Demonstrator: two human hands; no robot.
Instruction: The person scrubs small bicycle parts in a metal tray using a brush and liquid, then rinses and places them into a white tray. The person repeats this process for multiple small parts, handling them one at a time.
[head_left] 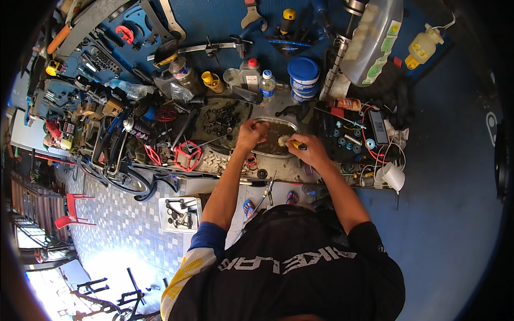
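Over a metal tray [275, 131] of murky brown liquid on the workbench, both my hands are at work. My right hand [311, 152] grips a brush [300, 145] by its yellow and black handle. The brush's pale bristles point left, over the tray. My left hand [251, 136] is closed at the tray's left side, its fingers pinched around something small and dark that I cannot make out. Left of the tray, many small dark parts [219, 121] lie on a mat. Close by on the bench is a red bicycle pedal [187, 155].
Bottles and a blue-lidded tub [303, 77] line the back of the bench. Small hardware and a phone [378, 127] lie to the right, by a white cup [391, 176]. A bicycle [126, 179] stands left; a white basket of parts [180, 215] is on the floor.
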